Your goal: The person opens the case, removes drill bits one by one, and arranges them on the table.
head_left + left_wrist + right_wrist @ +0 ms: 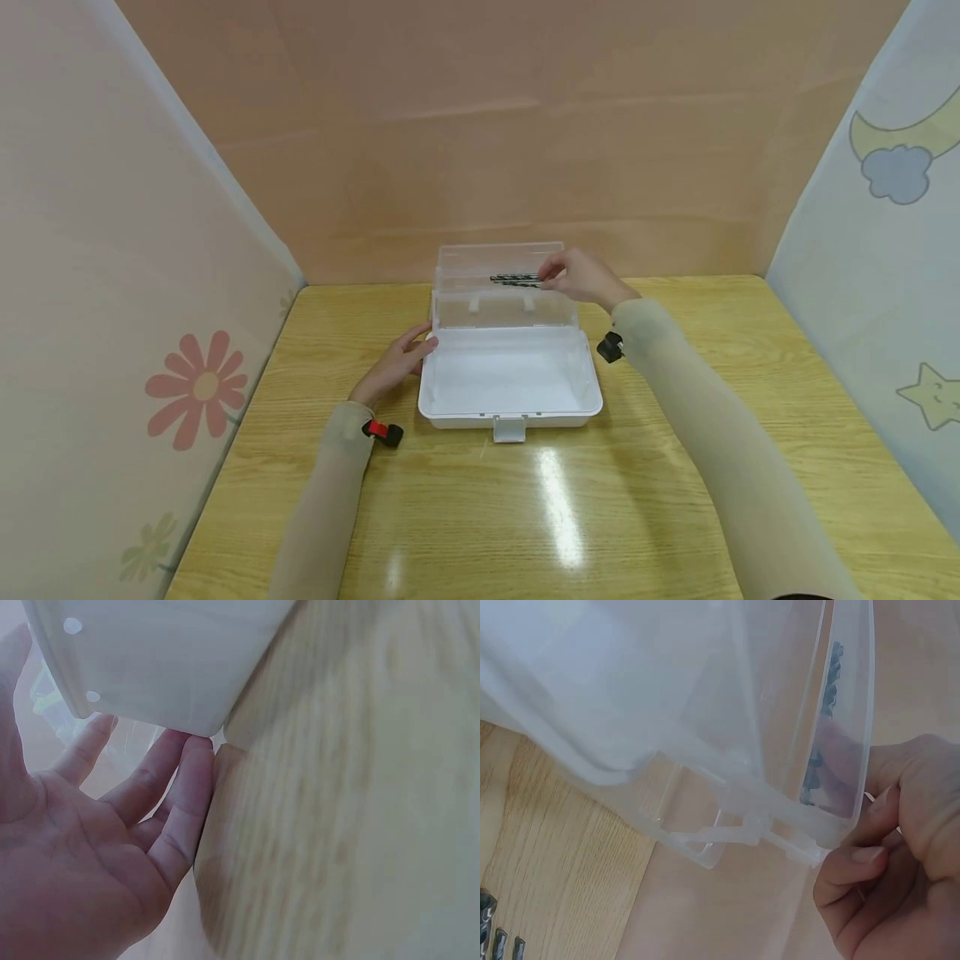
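Clear lid point(491, 258) stood raised behind the white box point(510, 375) on the table point(637, 517). Your right hand point(588, 277) pinched drill bits point(513, 280) by the lid; plastic veiled fingertips. Your left hand point(397, 360), fingers spread, touched box side. Other bits point(499, 942) cut off, right-wrist corner.

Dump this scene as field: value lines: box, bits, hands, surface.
box: white box, open; clear lid raised at back; front latch undone
bits: dark drill bits at the lid's upper part
left hand: fingers touching the box's left side
right hand: fingers at the bits; grip unclear
other bits: loose bits cropped at right wrist view's lower-left edge
surface: wood-grain table
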`<state>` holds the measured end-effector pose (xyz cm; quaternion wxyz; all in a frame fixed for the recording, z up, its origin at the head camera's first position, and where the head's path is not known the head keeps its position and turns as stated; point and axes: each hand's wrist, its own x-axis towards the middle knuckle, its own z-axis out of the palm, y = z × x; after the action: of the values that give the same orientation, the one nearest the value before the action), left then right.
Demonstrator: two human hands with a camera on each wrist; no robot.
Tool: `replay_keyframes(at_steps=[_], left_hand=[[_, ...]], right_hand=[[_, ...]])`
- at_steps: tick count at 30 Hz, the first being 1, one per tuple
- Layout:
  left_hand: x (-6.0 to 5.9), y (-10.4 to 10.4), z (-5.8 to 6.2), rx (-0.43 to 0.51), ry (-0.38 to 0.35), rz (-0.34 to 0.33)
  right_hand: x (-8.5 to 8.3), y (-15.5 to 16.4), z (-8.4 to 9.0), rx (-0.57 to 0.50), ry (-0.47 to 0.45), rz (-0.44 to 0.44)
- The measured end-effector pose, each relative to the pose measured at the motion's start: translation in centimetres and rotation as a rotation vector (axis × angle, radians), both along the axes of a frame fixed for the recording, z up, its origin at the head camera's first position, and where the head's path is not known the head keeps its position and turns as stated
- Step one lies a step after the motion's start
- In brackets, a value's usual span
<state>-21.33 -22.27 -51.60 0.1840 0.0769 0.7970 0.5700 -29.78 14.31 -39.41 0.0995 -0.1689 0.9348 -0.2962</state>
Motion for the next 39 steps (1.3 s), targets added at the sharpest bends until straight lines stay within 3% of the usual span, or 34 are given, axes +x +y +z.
replay_keyframes(at_steps=[11,39], left_hand=[[-0.06,-0.08,0.24,-0.007,0.004,0.007],[0.42,0.18,0.24,-0.009,-0.005,-0.005]], right_hand=[[-0.31,0.06,0.04,0.040,0.045,0.048],[-0.43,-0.44,-0.22,0.017,0.048,0.056]])
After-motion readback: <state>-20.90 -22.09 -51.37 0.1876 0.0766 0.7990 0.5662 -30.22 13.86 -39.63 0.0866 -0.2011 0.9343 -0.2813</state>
